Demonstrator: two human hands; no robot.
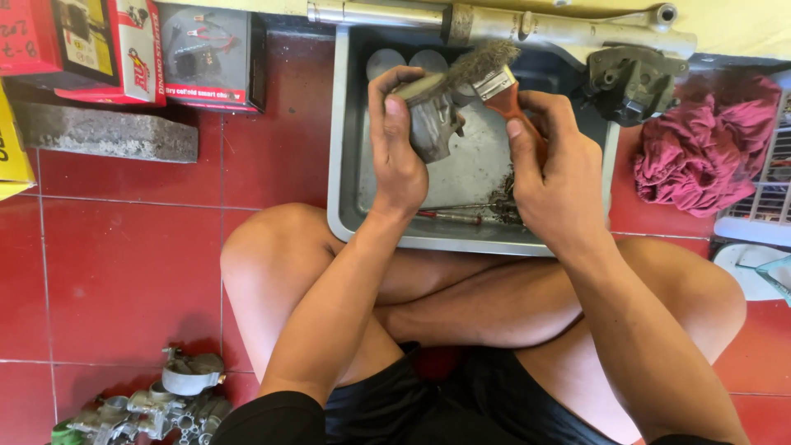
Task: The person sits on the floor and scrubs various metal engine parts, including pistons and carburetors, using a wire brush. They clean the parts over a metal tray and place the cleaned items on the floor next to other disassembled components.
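Note:
My left hand [399, 140] grips a dull grey metal engine part [434, 122], piston-shaped, over a grey metal tray [344, 156]. My right hand [550, 169] holds a paintbrush [493, 76] by its orange handle, and its dirty bristles rest on the top of the part. Both hands are above the tray's middle. A thin screwdriver-like tool [461, 217] lies in the tray near its front wall, beside some dark grime.
I sit cross-legged on a red tiled floor. A metal fork tube [503, 22] and a grey bracket [630, 78] lie behind the tray. A maroon rag [704, 148] is right, boxes [132, 49] and a concrete block [107, 132] left, a carburettor [165, 404] lower left.

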